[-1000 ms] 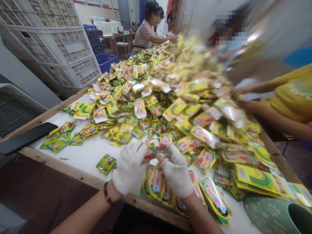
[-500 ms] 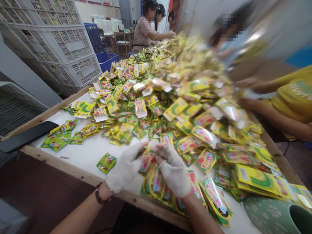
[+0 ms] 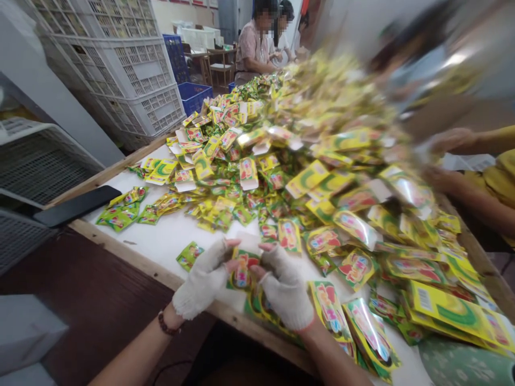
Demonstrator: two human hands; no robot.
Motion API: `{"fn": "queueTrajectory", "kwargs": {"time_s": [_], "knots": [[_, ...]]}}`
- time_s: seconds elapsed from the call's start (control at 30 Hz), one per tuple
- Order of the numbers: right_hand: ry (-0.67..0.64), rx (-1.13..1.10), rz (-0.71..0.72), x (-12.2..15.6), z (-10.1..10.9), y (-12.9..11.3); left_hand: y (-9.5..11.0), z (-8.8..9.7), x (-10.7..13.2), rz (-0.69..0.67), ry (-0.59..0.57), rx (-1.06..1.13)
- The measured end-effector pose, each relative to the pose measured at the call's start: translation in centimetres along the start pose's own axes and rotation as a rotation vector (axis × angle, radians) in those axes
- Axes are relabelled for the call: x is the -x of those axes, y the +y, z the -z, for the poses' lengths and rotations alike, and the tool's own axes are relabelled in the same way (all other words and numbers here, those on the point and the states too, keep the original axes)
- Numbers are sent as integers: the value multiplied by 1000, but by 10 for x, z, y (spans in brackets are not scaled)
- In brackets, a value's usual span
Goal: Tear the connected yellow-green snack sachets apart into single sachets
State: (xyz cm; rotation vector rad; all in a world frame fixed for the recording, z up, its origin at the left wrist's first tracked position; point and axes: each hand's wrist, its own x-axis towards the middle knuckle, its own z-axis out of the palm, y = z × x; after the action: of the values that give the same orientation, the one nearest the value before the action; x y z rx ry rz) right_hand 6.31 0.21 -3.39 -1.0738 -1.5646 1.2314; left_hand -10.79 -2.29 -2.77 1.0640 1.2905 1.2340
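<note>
Both my hands wear white knit gloves with the fingertips cut off. My left hand (image 3: 203, 279) and my right hand (image 3: 284, 281) pinch the two sides of one green and yellow packet (image 3: 242, 264) just above the table's near edge. Under my right hand lies a fanned stack of similar packets (image 3: 263, 305). A huge heap of yellow and green packets (image 3: 306, 161) covers the white tabletop (image 3: 169, 236) beyond my hands. A single small sachet (image 3: 189, 255) lies to the left of my left hand.
A black phone (image 3: 76, 205) rests on the table's left wooden rim. White plastic crates (image 3: 129, 69) stand stacked at the left, a blue crate (image 3: 193, 96) behind. Other people sit at the far end and right side; an arm (image 3: 470, 193) reaches in from the right.
My hands have drawn slightly toward me with the packet, which now shows flat between my fingers. The camera has shifted, sliding the scene to the right.
</note>
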Motion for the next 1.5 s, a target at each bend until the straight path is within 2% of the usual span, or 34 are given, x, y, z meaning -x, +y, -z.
{"fn": "queueTrajectory", "kwargs": {"time_s": [0.07, 0.2, 0.27, 0.47, 0.6, 0.73, 0.83, 0.93, 1.03, 1.13, 1.27, 1.37, 1.5], "knots": [[-41, 40, 35, -1, -2, 1, -1, 8, 0, -19, -15, -95], [-310, 15, 37, -7, -4, -5, 0, 15, 0, -14, -141, -245], [-373, 16, 31, -9, -4, -8, 0, 14, 0, 11, -156, -275], [-151, 173, -115, -6, -6, -12, -3, 17, -3, 58, -126, -116], [-249, 232, -50, -5, -5, -15, 10, 26, -9, 22, -168, -231], [-272, 319, 7, -4, -5, -19, 29, 33, -15, 22, -249, -372], [-281, 359, 7, -2, -7, -19, 30, 36, -17, 84, -286, -265], [-234, 393, -11, -2, -10, -18, 17, 34, -16, 215, -293, -61], [-253, 390, -33, -1, -11, -20, 6, 26, -15, 328, -311, 74], [-300, 362, -31, -1, -12, -24, 5, 20, -16, 307, -295, 68], [-294, 291, 28, -2, -13, -24, 12, 20, -17, 252, -262, -1], [-304, 341, 66, -3, -13, -18, 17, 25, -14, 156, -239, -41], [-339, 441, 172, -1, -11, -15, 20, 32, -7, 74, -224, -240]]}}
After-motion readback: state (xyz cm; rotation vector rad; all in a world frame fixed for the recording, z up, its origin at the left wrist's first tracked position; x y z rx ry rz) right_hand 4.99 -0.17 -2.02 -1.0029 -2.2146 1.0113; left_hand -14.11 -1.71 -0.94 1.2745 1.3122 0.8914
